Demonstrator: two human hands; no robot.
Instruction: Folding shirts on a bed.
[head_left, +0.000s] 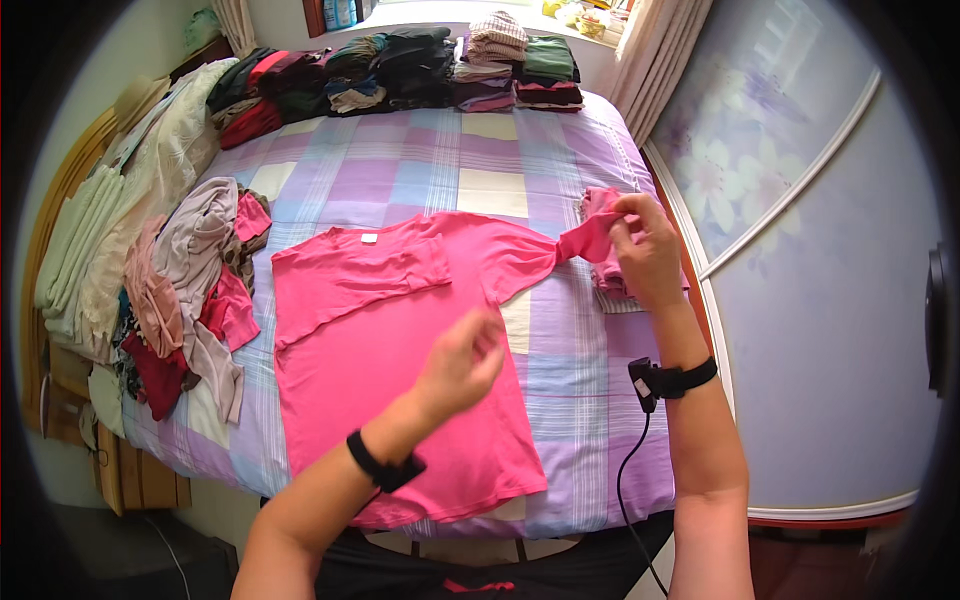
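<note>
A bright pink long-sleeved shirt (360, 390) lies spread on the bed, its neckline with a white tag pointing away from me. One sleeve (360, 274) is folded inward across the chest, on the left. My right hand (649, 240) pinches the end of the other sleeve (525, 244), stretched out to the right and slightly raised. Behind that hand sits a small stack of folded pink and striped clothes (611, 281), partly hidden. Above the middle of the shirt is my left hand (461, 360), blurred, thumb and fingers apart with nothing visible between them.
Loose clothes (199, 247) are heaped on the left of the plaid bedspread (405, 165). Folded stacks (416, 71) line the far edge by the window. A wooden headboard (79, 161) borders the left side; a sliding wardrobe door (810, 337) stands close on the right. A cable (622, 480) hangs from my right wrist strap.
</note>
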